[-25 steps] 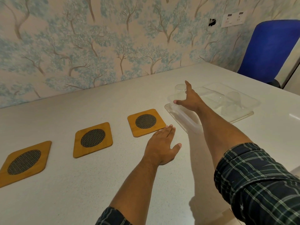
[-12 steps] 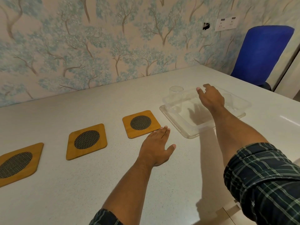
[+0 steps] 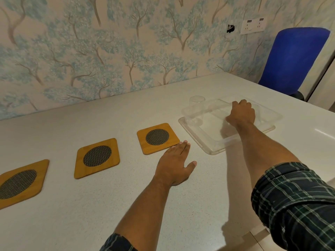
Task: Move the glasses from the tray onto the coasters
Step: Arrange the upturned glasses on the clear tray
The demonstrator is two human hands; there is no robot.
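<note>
Three coasters in a row across the table [image 3: 90, 223]: left coaster [image 3: 20, 183], middle coaster [image 3: 97, 158], right coaster [image 3: 157, 138]. Right of these, the tray [image 3: 208, 142], with a glass [image 3: 196, 109] upright in its far-left corner. Behind the table's far-right corner, a chair [image 3: 293, 58]

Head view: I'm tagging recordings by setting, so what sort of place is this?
Probably a home or office room: a white table against tree-patterned wallpaper, a blue office chair, and wall sockets.
</note>
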